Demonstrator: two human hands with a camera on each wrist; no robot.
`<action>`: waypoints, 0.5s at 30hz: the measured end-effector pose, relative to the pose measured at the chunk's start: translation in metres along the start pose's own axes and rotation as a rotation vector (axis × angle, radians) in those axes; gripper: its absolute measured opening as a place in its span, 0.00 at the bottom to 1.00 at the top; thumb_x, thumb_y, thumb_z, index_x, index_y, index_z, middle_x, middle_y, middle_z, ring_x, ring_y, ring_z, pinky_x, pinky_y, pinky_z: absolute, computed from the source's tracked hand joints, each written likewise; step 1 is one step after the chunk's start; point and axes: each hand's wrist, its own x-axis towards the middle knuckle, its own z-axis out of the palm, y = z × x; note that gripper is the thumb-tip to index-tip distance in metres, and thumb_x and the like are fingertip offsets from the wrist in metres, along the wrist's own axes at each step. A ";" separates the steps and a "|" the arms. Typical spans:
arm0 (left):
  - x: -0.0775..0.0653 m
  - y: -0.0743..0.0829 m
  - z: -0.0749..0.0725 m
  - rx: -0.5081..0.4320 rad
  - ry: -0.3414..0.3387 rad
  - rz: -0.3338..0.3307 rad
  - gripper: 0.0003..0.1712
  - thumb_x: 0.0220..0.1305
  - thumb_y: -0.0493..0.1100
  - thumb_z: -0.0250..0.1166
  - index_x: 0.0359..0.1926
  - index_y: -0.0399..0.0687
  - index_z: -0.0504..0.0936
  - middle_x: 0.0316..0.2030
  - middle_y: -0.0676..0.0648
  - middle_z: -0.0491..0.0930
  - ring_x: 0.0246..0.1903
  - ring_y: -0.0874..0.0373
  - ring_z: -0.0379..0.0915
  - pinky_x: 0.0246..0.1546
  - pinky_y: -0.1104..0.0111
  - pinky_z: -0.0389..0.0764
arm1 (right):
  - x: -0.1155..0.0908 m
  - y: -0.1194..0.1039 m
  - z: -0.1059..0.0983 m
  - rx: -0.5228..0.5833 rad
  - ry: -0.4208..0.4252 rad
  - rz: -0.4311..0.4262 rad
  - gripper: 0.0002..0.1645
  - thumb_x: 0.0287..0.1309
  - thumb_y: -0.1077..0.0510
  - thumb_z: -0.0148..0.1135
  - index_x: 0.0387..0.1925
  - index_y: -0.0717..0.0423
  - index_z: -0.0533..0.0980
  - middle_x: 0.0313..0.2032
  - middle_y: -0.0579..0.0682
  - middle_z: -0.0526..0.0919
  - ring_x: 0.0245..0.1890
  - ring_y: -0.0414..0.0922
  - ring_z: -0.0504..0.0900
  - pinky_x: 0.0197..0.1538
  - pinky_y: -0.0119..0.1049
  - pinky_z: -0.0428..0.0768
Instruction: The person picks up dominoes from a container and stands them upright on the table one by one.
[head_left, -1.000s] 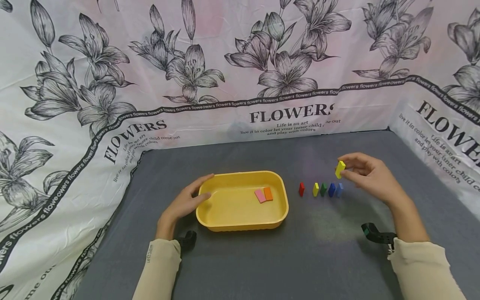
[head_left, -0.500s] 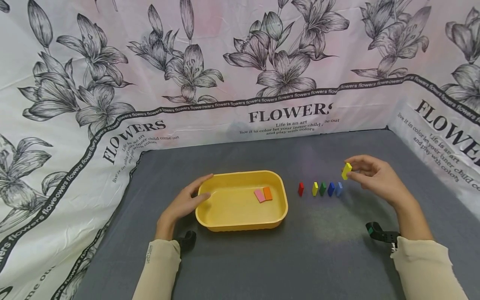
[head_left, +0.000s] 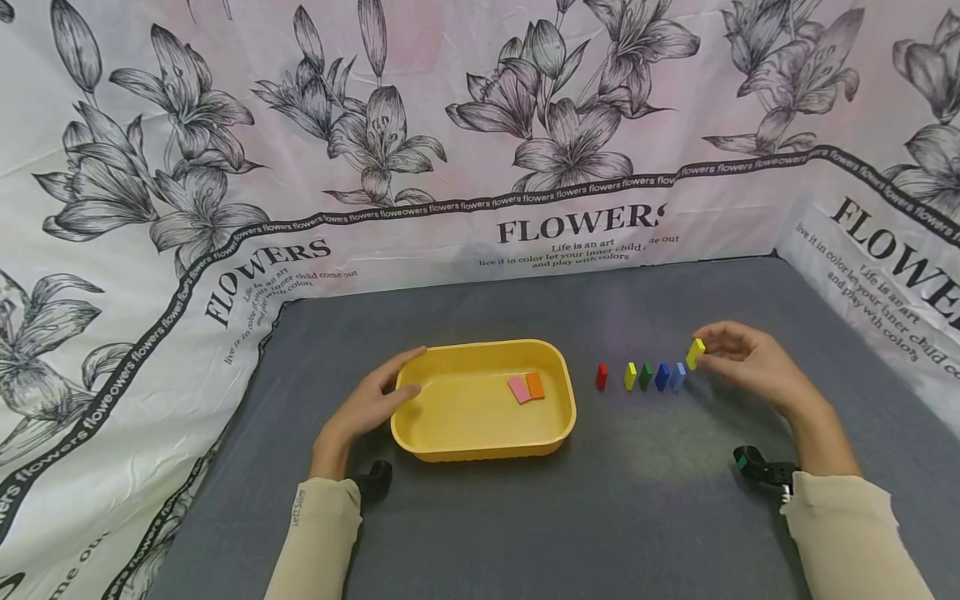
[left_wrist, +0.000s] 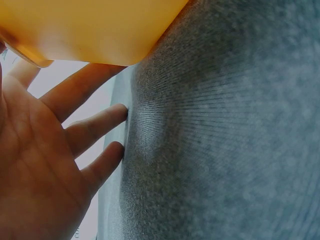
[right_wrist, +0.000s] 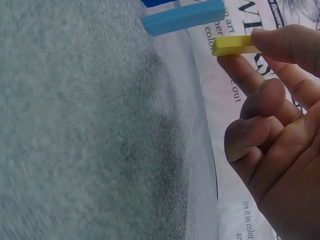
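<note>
Head: right hand [head_left: 757, 367], pinching a yellow block [head_left: 696, 353], sits lower than 0.5 s ago, well right of the tray [head_left: 465, 421]. Left hand [head_left: 369, 407] holds the tray's left end, thumb over rim. Pink [head_left: 519, 390] and orange pieces [head_left: 535, 386] inside; five upright blocks [head_left: 646, 377] right of it. Grey table [head_left: 600, 517] beneath; floral cloth [head_left: 420, 242] behind.

Left wrist: lower fingers [left_wrist: 97, 130] spread beside tray.

Right wrist: held block near, apart from, light-blue block [right_wrist: 185, 17].

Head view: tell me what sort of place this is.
Probably a staged tabletop recording spot: flower-print cloth rises behind and beside a grey surface, and black wrist-worn devices show.
</note>
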 end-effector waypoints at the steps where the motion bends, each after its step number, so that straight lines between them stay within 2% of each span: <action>1: 0.000 0.000 0.000 0.003 -0.002 0.003 0.34 0.73 0.50 0.62 0.76 0.69 0.63 0.78 0.51 0.60 0.74 0.44 0.62 0.74 0.42 0.62 | 0.000 0.000 0.000 -0.003 -0.007 0.004 0.23 0.68 0.51 0.65 0.59 0.57 0.74 0.43 0.35 0.84 0.39 0.31 0.83 0.35 0.36 0.81; 7: 0.000 0.001 0.000 0.005 -0.006 0.013 0.34 0.73 0.50 0.62 0.77 0.68 0.63 0.78 0.49 0.60 0.74 0.43 0.62 0.74 0.41 0.61 | -0.001 0.003 -0.001 -0.034 -0.094 0.026 0.24 0.69 0.51 0.64 0.60 0.58 0.74 0.48 0.51 0.85 0.41 0.30 0.82 0.38 0.37 0.81; 15: 0.000 0.004 0.001 -0.012 -0.006 0.029 0.35 0.73 0.49 0.62 0.77 0.64 0.63 0.78 0.47 0.60 0.73 0.42 0.62 0.73 0.40 0.62 | 0.002 0.010 0.002 -0.044 -0.165 0.009 0.20 0.69 0.58 0.63 0.58 0.61 0.74 0.49 0.60 0.83 0.37 0.36 0.82 0.33 0.37 0.80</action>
